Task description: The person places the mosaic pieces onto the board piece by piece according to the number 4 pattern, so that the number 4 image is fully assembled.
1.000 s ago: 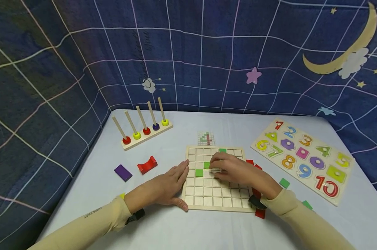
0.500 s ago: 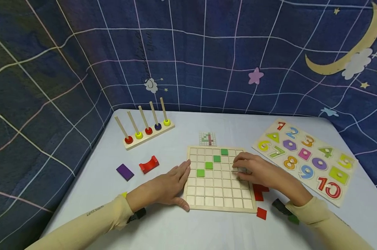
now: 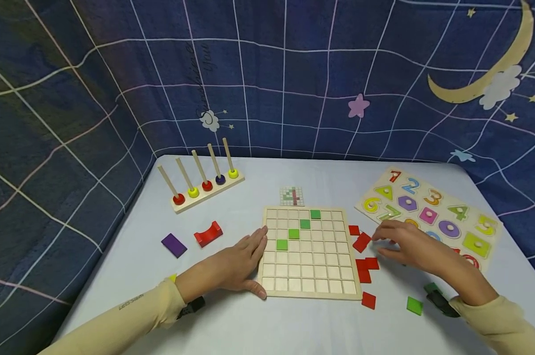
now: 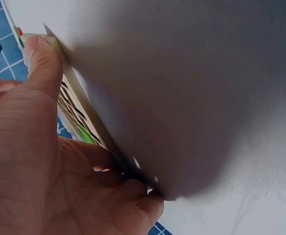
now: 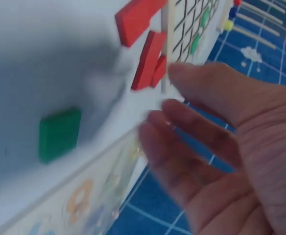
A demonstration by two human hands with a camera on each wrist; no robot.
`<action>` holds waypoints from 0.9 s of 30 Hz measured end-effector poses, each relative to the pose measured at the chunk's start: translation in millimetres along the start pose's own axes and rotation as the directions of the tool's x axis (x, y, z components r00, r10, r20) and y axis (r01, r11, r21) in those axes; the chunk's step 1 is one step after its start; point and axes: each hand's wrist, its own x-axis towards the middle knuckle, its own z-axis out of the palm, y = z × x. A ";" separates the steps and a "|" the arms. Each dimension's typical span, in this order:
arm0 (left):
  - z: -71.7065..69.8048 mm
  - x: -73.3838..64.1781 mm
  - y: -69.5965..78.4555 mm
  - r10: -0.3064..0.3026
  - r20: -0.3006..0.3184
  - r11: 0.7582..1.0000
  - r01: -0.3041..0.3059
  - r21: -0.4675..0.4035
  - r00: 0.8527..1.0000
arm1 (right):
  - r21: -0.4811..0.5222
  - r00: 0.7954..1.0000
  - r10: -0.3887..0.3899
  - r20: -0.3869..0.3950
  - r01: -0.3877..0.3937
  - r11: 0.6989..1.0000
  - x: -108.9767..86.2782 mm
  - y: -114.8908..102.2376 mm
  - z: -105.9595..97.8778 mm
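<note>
We've one grid board well in from the table's far edge, four green tiles in it, left hand straight-fingered on its left edge, right hand loosely bent, empty, near five-plus red tiles.

White-topped table here; behind it there's just navy grid-print fabric, yellow moon and pink star included.

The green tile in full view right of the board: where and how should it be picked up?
I'd probably pinch two opposite edges of the green tile from above: it lies flat, its underside against the table, and sits apart from the board.
</note>
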 end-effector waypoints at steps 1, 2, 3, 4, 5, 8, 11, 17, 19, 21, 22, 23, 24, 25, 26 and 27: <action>0.1 -0.2 0.1 0.001 0.000 1.000 -0.001 -0.003 1.000 | -0.004 1.000 0.014 0.023 -0.014 1.000 -2.9 2.5 -0.4; 0.2 -0.5 0.4 0.002 -0.001 1.000 -0.002 -0.005 1.000 | -0.004 0.998 0.032 0.049 -0.031 1.000 -6.0 5.1 -0.9; 0.5 -0.6 0.6 0.002 0.002 1.000 -0.002 -0.008 1.000 | -0.008 0.996 0.055 0.077 -0.054 0.998 -8.9 7.2 -1.4; 1.0 -0.9 0.7 0.003 -0.001 1.000 -0.003 -0.010 1.000 | -0.015 0.992 0.077 0.100 -0.075 0.997 -11.7 9.3 -1.8; 1.3 -1.3 1.0 0.003 -0.001 1.000 -0.003 -0.007 1.000 | -0.021 0.988 0.098 0.123 -0.096 0.995 -14.0 10.9 -2.0; 1.5 -2.2 1.6 0.006 -0.009 1.000 -0.006 0.001 1.000 | -0.034 0.965 0.171 0.197 -0.168 0.985 -19.7 15.1 -1.6; 1.7 -2.0 1.8 0.016 -0.019 1.000 -0.016 0.008 1.000 | -0.035 0.949 0.210 0.236 -0.207 0.978 -23.9 18.1 1.2; 2.9 0.1 2.1 0.028 -0.017 1.000 -0.028 -0.014 0.999 | -0.008 0.958 0.197 0.208 -0.200 0.980 -29.6 21.9 7.6; 2.9 0.5 2.3 0.028 -0.018 0.999 -0.028 -0.017 0.999 | -0.002 0.960 0.194 0.204 -0.197 0.980 -30.5 22.3 8.3; 2.5 0.5 2.5 0.027 -0.022 1.000 -0.027 -0.015 0.999 | 0.000 0.961 0.189 0.202 -0.193 0.981 -30.4 22.2 8.5; 2.2 0.3 2.5 0.026 -0.023 1.000 -0.027 -0.016 0.999 | 0.001 0.962 0.185 0.202 -0.189 0.982 -29.7 22.0 8.6; 2.1 -0.1 2.2 0.025 -0.023 1.000 -0.025 -0.016 0.999 | 0.001 0.963 0.180 0.200 -0.184 0.983 -28.8 21.6 8.6; 1.8 -0.4 1.9 0.024 -0.025 1.000 -0.024 -0.015 0.999 | 0.003 0.965 0.173 0.197 -0.177 0.984 -27.6 21.2 8.8; 1.0 -1.2 1.8 0.023 -0.027 1.000 -0.023 -0.015 0.999 | 0.004 0.967 0.167 0.192 -0.170 0.985 -26.3 20.6 8.8; 0.4 -1.7 1.5 0.022 -0.030 1.000 -0.023 -0.017 0.999 | 0.004 0.969 0.159 0.187 -0.163 0.987 -24.9 20.0 8.7; -0.2 -2.1 1.2 0.023 -0.031 1.000 -0.023 -0.017 0.999 | 0.004 0.971 0.153 0.184 -0.157 0.988 -23.7 19.4 8.5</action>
